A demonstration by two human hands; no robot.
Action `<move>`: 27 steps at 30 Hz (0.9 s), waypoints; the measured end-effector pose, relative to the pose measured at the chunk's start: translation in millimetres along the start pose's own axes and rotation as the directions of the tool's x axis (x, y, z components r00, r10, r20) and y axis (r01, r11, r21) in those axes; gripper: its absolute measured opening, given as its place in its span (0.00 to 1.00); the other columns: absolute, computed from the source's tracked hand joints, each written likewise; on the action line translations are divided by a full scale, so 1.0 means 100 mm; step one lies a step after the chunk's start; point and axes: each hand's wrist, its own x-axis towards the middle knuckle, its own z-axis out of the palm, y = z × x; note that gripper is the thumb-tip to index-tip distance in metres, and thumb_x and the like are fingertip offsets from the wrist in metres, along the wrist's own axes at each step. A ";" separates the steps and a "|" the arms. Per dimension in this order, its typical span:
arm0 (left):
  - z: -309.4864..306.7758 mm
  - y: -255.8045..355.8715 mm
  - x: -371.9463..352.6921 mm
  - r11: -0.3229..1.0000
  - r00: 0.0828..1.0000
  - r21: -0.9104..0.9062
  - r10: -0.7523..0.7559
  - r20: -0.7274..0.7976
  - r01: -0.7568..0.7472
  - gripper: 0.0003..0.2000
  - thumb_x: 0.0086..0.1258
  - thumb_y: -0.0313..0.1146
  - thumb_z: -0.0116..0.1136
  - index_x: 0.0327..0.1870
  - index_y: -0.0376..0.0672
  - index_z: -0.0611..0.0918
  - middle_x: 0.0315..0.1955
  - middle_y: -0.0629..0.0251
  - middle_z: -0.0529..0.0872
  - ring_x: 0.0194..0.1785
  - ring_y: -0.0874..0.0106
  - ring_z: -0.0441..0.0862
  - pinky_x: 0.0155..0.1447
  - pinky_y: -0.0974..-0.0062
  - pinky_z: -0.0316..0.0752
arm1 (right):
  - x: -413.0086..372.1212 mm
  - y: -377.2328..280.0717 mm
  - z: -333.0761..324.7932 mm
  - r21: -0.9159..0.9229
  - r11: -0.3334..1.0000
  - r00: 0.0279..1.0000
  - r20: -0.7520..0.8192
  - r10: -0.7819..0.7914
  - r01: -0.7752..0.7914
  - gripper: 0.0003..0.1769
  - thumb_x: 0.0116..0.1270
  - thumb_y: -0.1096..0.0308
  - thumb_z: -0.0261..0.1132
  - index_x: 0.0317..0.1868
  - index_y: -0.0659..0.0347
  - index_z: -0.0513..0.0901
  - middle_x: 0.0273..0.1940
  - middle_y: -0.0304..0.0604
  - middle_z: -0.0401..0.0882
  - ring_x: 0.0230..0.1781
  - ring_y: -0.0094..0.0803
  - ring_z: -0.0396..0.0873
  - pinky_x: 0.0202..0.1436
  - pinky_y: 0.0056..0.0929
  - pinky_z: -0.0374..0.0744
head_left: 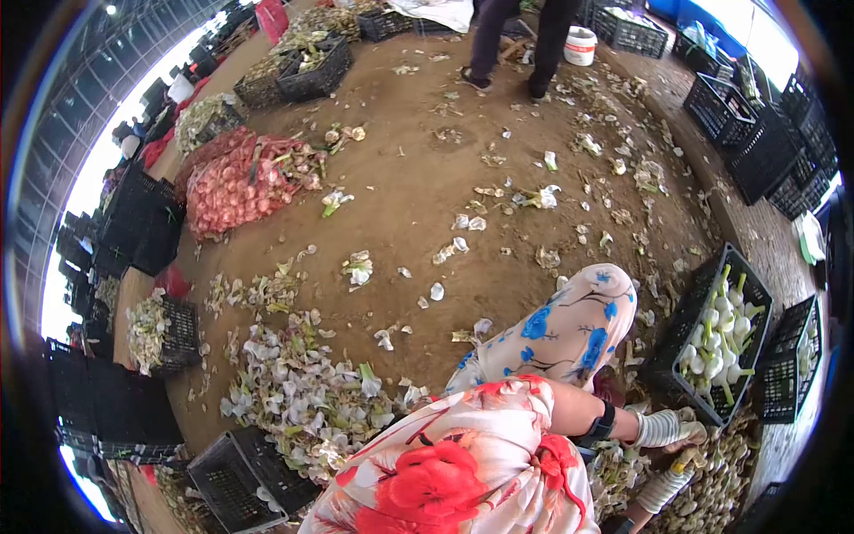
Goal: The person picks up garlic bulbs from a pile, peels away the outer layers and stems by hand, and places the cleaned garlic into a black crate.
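Note:
Both my hands are at the lower right, over a heap of garlic bulbs (712, 494) with stalks. My left hand (687, 432), in a light glove with a striped cuff and a black band further up the arm, reaches in from the left with its fingers curled. Just below it, my right hand (687, 461), gloved and cuffed alike, is closed too. What lies in the fingers is too small to make out. Beyond my hands stands a black crate (658, 365) holding trimmed white garlic bulbs (721, 334) with green stems.
Garlic peelings (302, 387) are heaped left of my legs, beside a tilted black crate (236, 481). A red mesh sack (240, 196) of bulbs lies further off. Another person's legs (525, 40) are at the back, near a white bucket (580, 46). More crates (787, 356) line the right side.

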 end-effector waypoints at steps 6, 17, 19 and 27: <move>-0.14 -0.64 0.27 0.987 0.986 -0.142 -0.096 -0.136 0.076 0.19 0.64 0.52 0.45 0.21 0.48 0.74 0.08 0.75 0.65 0.10 0.75 0.59 0.14 0.76 0.49 | -0.01 -0.04 0.15 0.099 0.993 0.991 0.122 0.047 -0.059 0.21 0.65 0.55 0.57 0.50 0.65 0.75 0.40 0.38 0.77 0.37 0.23 0.74 0.41 0.21 0.73; -0.11 -0.19 -0.22 0.842 0.884 -0.269 -0.441 0.152 0.467 0.24 0.62 0.57 0.41 0.29 0.43 0.80 0.09 0.64 0.72 0.11 0.73 0.65 0.19 0.74 0.63 | -0.25 0.37 -0.26 0.281 0.925 0.958 0.204 0.201 -0.254 0.17 0.66 0.60 0.56 0.48 0.64 0.74 0.39 0.38 0.77 0.37 0.24 0.74 0.40 0.22 0.74; -0.03 -0.24 -0.33 0.878 0.911 -0.249 -0.373 0.178 0.409 0.24 0.62 0.55 0.44 0.36 0.41 0.81 0.11 0.63 0.73 0.13 0.70 0.66 0.24 0.72 0.69 | -0.18 0.61 -0.50 0.328 0.880 0.934 0.219 0.283 -0.344 0.16 0.66 0.62 0.56 0.49 0.63 0.74 0.41 0.38 0.77 0.38 0.25 0.75 0.40 0.23 0.75; 0.21 0.35 -0.49 0.958 0.969 0.242 -0.197 0.151 0.157 0.06 0.60 0.30 0.52 0.33 0.39 0.80 0.30 0.71 0.81 0.32 0.75 0.75 0.40 0.75 0.73 | -0.53 0.14 -0.34 -0.165 0.986 0.988 -0.152 0.009 -0.034 0.14 0.66 0.68 0.56 0.47 0.69 0.75 0.36 0.39 0.78 0.33 0.20 0.72 0.36 0.22 0.74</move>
